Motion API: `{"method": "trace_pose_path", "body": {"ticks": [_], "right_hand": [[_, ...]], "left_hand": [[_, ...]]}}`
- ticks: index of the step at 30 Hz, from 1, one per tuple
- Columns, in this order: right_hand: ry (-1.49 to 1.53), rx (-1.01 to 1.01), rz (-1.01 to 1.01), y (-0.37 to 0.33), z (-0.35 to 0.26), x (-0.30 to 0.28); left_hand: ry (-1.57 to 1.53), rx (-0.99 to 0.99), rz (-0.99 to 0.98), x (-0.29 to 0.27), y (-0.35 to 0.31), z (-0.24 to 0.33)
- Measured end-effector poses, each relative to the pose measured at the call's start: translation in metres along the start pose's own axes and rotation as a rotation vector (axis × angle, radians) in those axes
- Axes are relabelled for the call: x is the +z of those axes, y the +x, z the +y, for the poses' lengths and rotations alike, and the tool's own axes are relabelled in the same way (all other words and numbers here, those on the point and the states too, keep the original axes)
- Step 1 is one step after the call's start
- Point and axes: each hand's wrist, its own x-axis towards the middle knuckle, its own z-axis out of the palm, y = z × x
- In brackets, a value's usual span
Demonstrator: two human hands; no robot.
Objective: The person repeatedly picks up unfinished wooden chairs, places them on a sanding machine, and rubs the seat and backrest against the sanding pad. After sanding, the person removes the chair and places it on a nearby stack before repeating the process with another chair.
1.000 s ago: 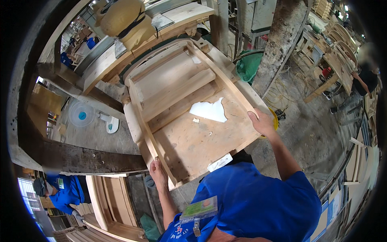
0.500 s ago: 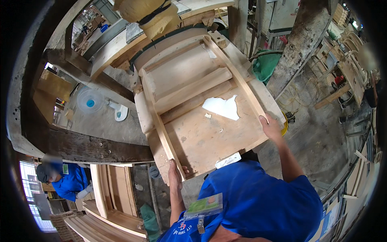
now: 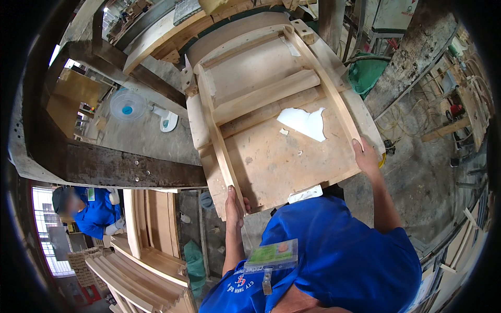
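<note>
A large pale wooden frame [image 3: 271,109] with side rails, cross slats and a plywood panel lies in front of me, its near edge at my chest. My left hand [image 3: 234,202] grips the near end of the left rail. My right hand [image 3: 366,156] holds the right rail near its front corner. A torn white paper patch [image 3: 304,123] is stuck on the panel, and a white strip [image 3: 305,194] sits at the front edge.
A dark steel beam [image 3: 125,169] runs along the left. A white floor fan [image 3: 129,107] stands beyond it. Stacked wooden frames [image 3: 148,245] lie at lower left, next to another person in blue [image 3: 94,211]. A green bag [image 3: 368,73] and a concrete pillar [image 3: 412,52] are at the right.
The wooden frame has come closer and now fills more of the view. Both hands stay on its rails, shifted along with it.
</note>
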Motion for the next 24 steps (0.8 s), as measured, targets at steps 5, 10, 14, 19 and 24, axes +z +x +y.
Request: {"method": "trace_pose_path", "body": {"ticks": [5, 10, 14, 19, 24], "right_hand": [[0.054, 0.056, -0.041, 0.0, -0.004, -0.005], [0.07, 0.077, -0.081, 0.003, 0.005, -0.007], [0.143, 0.106, -0.109, 0.004, 0.008, -0.008], [0.149, 0.108, -0.102, 0.003, 0.003, -0.011], [0.297, 0.146, -0.095, 0.003, 0.002, -0.01]], "left_hand": [[0.001, -0.028, 0.026, -0.001, -0.001, 0.0], [0.013, -0.023, 0.023, -0.002, -0.001, 0.002], [0.033, -0.034, 0.029, 0.006, -0.006, 0.008], [0.028, -0.042, 0.028, 0.011, -0.009, 0.012], [0.039, -0.015, -0.009, 0.012, -0.011, 0.016]]}}
